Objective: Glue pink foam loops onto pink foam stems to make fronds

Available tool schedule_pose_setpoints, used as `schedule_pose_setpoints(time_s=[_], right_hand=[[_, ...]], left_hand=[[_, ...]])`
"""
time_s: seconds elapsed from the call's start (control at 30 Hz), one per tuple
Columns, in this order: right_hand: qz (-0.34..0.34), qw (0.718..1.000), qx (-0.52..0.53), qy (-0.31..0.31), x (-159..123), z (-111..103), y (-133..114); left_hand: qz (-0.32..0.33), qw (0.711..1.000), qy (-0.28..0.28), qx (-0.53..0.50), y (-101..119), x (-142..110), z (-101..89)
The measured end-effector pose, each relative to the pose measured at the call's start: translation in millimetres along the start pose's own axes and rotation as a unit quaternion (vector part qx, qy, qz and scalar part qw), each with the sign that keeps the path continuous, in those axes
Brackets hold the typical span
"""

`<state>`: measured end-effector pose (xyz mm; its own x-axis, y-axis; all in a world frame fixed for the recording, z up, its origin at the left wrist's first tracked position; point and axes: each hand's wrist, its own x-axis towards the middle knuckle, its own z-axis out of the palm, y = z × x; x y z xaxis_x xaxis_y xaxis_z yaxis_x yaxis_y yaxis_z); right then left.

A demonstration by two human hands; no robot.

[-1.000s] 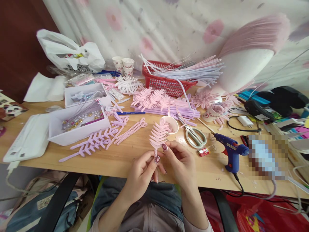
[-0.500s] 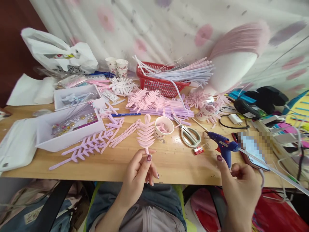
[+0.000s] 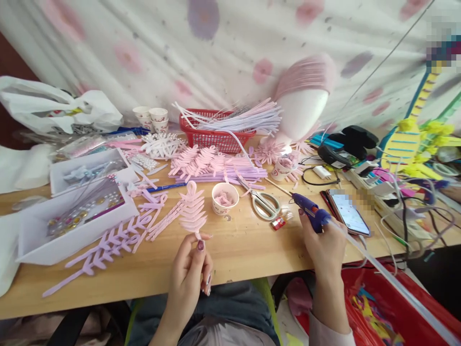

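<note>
the left hand (image 3: 189, 271) pinches the short stem of a pink leaf-shaped foam piece (image 3: 193, 211) between thumb and fingers, holding it upright just above the front edge of the wooden counter (image 3: 241, 250). the right hand (image 3: 324, 245) is wrapped around the grip of a blue glue gun (image 3: 309, 211), nozzle aimed toward the back of the counter, a long white glue stick (image 3: 389, 278) trailing out behind it past the front right edge.

just beyond the foam piece stands a paper cup (image 3: 225, 198) with pink bits inside; beside it, toward the glue gun, lie white-handled scissors (image 3: 264, 204) and a small red item (image 3: 278, 223). to the left of the foam piece, lilac fern-shaped cutouts (image 3: 111, 240) lie spread toward a white tray of beads (image 3: 72, 218) near the left edge. a phone (image 3: 347, 216) lies just right of the glue gun, near a tangle of cables (image 3: 414, 226) at the right edge.

farther back, a heap of pink cutouts and strips (image 3: 212, 166) lies in front of a red basket (image 3: 214, 137) loaded with pale foam strips. three paper cups (image 3: 151, 117) and a white plastic bag (image 3: 54, 108) sit along the back left edge, and a white foam form (image 3: 300, 113) topped with pink strips stands at the back, right of the basket.
</note>
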<state>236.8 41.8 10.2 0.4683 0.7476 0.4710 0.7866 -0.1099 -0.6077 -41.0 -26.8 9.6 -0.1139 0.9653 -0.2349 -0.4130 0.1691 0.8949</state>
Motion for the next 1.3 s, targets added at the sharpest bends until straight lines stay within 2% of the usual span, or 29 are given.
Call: schedule_pose_setpoints(time_s=[0.07, 0.13, 0.17, 0.23, 0.33, 0.43, 0.53, 0.67, 0.87, 0.93, 0.97, 1.07, 1.13, 1.2, 1.3], right_hand=[[0.057, 0.998, 0.03, 0.024, -11.6, -5.1, -9.3], [0.091, 0.992, 0.09, -0.001, -23.7, -9.1, -18.5], [0.088, 0.987, 0.129, -0.026, -29.5, -10.2, -23.2], [0.046, 0.973, 0.205, -0.095, -39.5, -10.4, -33.4], [-0.047, 0.934, 0.291, -0.203, -50.4, -6.8, -50.1], [-0.127, 0.901, 0.32, -0.263, -57.6, -2.5, -66.2], [-0.174, 0.885, 0.328, -0.281, -62.5, 0.4, -78.2], [-0.203, 0.871, 0.337, -0.294, -65.3, 2.6, -87.9], [-0.208, 0.881, 0.324, -0.276, -66.8, 5.3, -90.0], [-0.171, 0.905, 0.31, -0.237, -64.2, 5.6, -83.3], [-0.13, 0.923, 0.298, -0.204, -61.2, 5.3, -78.0], [0.049, 0.975, 0.199, -0.082, -43.6, 1.9, -55.8], [0.127, 0.987, 0.092, -0.035, -27.4, -1.6, -39.0], [0.141, 0.989, 0.017, -0.045, -12.2, -4.5, -24.3], [0.136, 0.986, -0.021, -0.088, 3.3, -4.9, -10.8]], left_hand=[[0.001, 1.0, 0.003, -0.005, 0.1, 0.3, 0.4], [-0.001, 1.0, 0.006, -0.01, -0.1, 0.8, 0.6], [-0.002, 1.0, 0.009, -0.012, -0.4, 1.2, 0.5], [0.001, 1.0, 0.015, -0.013, -1.7, 2.0, 0.0], [0.016, 1.0, 0.016, -0.01, -4.4, 3.0, -1.1], [0.009, 1.0, 0.006, -0.006, -6.0, 3.1, -1.9], [-0.008, 1.0, -0.007, 0.008, -5.4, 2.8, -2.3], [-0.013, 1.0, -0.015, 0.02, -4.4, 2.3, -3.1], [-0.024, 0.999, -0.001, 0.03, -4.6, 1.4, -3.5], [-0.02, 0.999, 0.0, 0.027, -4.7, 1.0, -3.3], [-0.016, 1.0, 0.0, 0.023, -4.8, 0.7, -3.2], [-0.006, 1.0, 0.003, 0.019, -4.8, 0.0, -2.8], [-0.009, 1.0, 0.01, 0.025, -4.4, -0.3, -2.4], [-0.013, 0.999, 0.016, 0.032, -4.1, -0.3, -2.0], [-0.008, 0.999, 0.023, 0.041, -3.9, 0.1, -1.8]])
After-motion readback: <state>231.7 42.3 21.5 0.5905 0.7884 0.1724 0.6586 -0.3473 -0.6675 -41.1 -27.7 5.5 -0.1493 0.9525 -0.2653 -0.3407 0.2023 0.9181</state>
